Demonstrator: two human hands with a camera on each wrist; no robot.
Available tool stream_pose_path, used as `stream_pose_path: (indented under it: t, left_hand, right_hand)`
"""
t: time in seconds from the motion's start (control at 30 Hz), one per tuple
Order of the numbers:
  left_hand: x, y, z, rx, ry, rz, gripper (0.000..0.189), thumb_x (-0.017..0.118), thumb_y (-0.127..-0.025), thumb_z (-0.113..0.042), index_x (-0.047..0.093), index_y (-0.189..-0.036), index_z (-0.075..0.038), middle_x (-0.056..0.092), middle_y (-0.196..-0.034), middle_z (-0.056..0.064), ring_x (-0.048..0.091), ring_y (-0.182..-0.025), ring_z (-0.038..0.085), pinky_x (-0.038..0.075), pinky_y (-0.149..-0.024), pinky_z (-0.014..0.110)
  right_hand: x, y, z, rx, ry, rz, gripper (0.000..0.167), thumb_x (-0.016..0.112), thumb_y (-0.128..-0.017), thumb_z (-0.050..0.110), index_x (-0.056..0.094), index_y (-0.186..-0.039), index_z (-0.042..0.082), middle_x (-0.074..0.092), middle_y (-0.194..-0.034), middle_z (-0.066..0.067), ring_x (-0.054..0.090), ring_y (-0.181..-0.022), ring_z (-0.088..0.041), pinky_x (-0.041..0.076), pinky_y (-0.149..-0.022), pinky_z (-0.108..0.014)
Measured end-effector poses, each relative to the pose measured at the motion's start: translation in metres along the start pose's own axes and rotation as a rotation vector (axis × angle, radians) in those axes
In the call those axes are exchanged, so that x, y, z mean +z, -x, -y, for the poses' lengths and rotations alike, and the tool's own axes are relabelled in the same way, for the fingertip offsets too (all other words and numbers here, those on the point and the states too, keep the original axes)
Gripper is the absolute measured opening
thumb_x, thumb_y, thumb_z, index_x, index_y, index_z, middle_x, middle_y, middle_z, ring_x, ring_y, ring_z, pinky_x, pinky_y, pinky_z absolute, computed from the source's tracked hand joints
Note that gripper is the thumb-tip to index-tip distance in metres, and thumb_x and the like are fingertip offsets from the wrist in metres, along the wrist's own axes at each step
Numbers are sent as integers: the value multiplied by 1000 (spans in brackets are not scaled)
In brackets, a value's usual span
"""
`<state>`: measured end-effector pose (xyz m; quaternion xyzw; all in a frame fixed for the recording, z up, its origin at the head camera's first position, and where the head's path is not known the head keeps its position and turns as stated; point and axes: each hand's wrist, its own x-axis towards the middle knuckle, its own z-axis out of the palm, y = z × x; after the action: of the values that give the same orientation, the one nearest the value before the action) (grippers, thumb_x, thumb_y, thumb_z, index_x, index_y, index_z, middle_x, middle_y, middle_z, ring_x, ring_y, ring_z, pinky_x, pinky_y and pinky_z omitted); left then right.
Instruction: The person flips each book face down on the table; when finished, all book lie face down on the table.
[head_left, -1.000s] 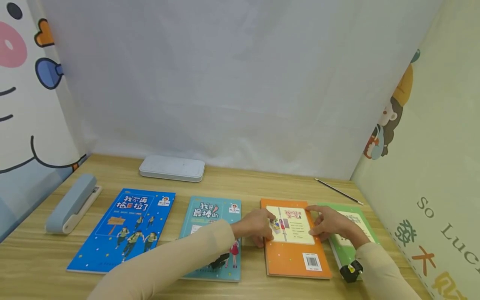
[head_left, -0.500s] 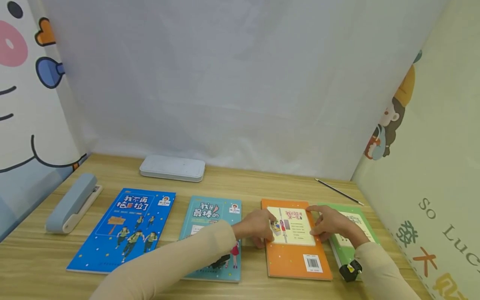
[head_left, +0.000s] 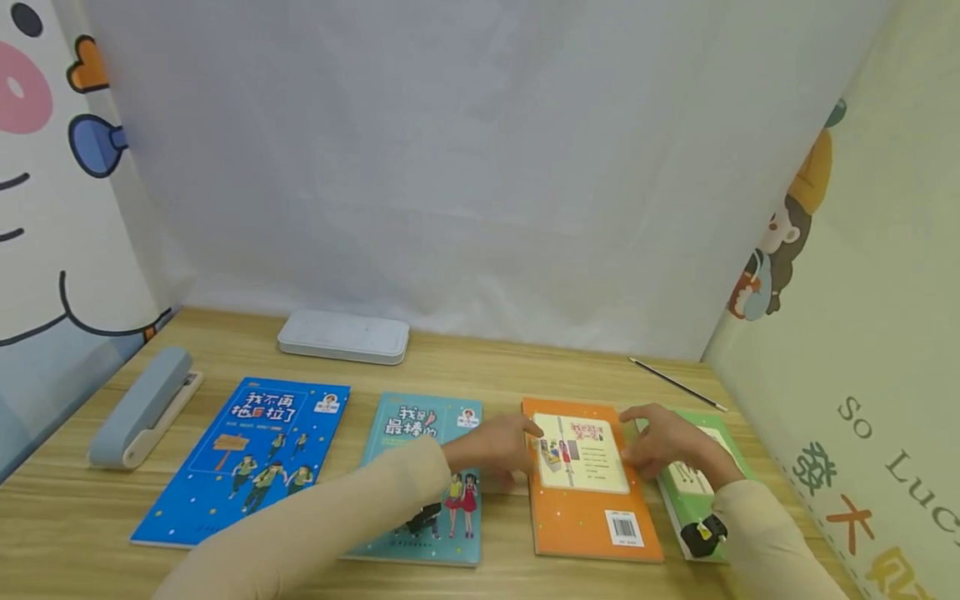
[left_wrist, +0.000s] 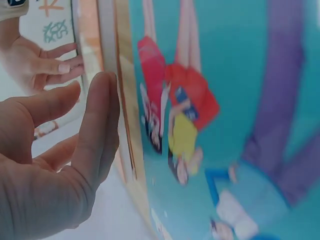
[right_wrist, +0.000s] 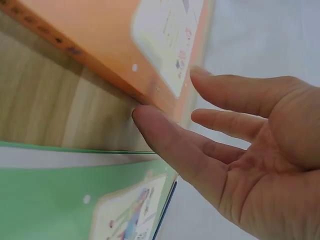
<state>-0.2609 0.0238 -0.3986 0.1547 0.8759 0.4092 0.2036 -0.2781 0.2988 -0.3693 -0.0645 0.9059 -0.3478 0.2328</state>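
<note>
An orange book lies back cover up on the wooden table, its barcode at the near end. By its left edge, my left hand has its fingers extended and reaches over the gap from the teal book. On the other side, my right hand is spread just off the orange book's right edge, partly above the green book. In the right wrist view, the right hand holds nothing, thumb and fingers apart. The left wrist view likewise shows the left hand with nothing in it.
A blue book lies left of the teal one, with a blue-grey stapler beyond it. A pale flat case sits at the back near the white curtain. A dark pencil lies back right.
Both hands have drawn slightly apart, the left hand leftward and the right hand rightward, off the orange book's cover. The books stay in the same places.
</note>
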Motion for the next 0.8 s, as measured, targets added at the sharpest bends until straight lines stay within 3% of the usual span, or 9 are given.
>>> stream_pose_path:
  t: [0.17, 0.23, 0.37, 0.47, 0.63, 0.8]
  left_hand:
    - [-26, 5, 13, 29, 136, 13, 59, 77, -83, -2, 58, -139, -6, 70, -106, 26, 70, -56, 25, 61, -57, 34]
    - [-38, 9, 20, 43, 199, 26, 59, 76, -86, -3, 55, -141, -6, 71, -91, 22, 71, -58, 25, 62, -59, 36]
    - [-60, 21, 33, 101, 221, 6, 58, 73, -89, -5, 53, -143, -5, 68, -92, 15, 73, -68, 27, 63, -65, 39]
    - [-73, 32, 40, 149, 146, -41, 57, 73, -90, -6, 53, -143, -5, 69, -97, 15, 74, -74, 31, 63, -68, 39]
    - [-86, 53, 50, 187, -98, -108, 56, 76, -88, -11, 56, -141, -6, 70, -113, 20, 73, -95, 33, 62, -75, 37]
    - [-90, 73, 57, 188, -281, -91, 55, 78, -87, -12, 59, -138, -7, 65, -132, 19, 62, -122, 37, 56, -95, 48]
  right_hand:
    - [-7, -2, 6, -79, 39, -6, 60, 64, -91, -3, 37, -144, -14, 68, -99, -25, 71, -83, -30, 62, -71, -45]
    - [-8, -5, 7, -130, 56, 0, 57, 61, -95, -1, 37, -143, -15, 68, -104, -28, 71, -86, -32, 61, -74, -46]
    - [-6, -13, 10, -201, 54, 1, 55, 60, -98, 7, 38, -144, -13, 65, -115, -31, 69, -100, -39, 61, -81, -49]
    - [-2, -21, 15, -232, 43, -21, 55, 61, -99, 10, 39, -145, -10, 65, -119, -31, 67, -107, -41, 60, -84, -48]
    - [13, -35, 32, -293, 15, -42, 52, 59, -100, 9, 41, -145, -8, 61, -125, -35, 66, -110, -44, 60, -85, -48]
    - [31, -50, 53, -354, -1, -51, 50, 59, -100, 8, 43, -145, -6, 58, -129, -35, 66, -111, -43, 59, -88, -47]
